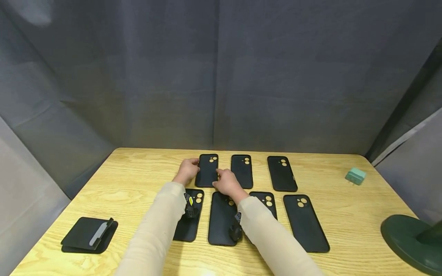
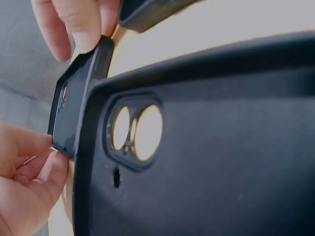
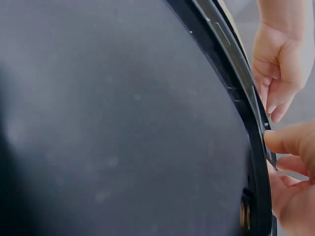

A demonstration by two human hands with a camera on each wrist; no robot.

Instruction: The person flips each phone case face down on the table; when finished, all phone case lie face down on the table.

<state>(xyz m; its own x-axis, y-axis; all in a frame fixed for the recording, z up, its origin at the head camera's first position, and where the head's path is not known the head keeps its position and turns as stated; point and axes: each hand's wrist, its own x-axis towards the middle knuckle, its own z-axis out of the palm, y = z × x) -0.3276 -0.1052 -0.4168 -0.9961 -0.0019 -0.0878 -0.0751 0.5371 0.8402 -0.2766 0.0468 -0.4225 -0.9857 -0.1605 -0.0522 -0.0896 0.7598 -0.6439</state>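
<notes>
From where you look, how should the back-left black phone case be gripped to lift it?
Probably by its two long edges. The back-left case lies flat on the table, so come from above: left hand on its left edge, right hand on its right, where a gap separates it from the middle case.

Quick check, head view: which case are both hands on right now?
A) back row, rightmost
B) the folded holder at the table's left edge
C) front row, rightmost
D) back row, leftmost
D: the left hand and right hand touch opposite sides of the back-left phone case; the back-right case, front-right case and folded holder lie untouched.
</notes>
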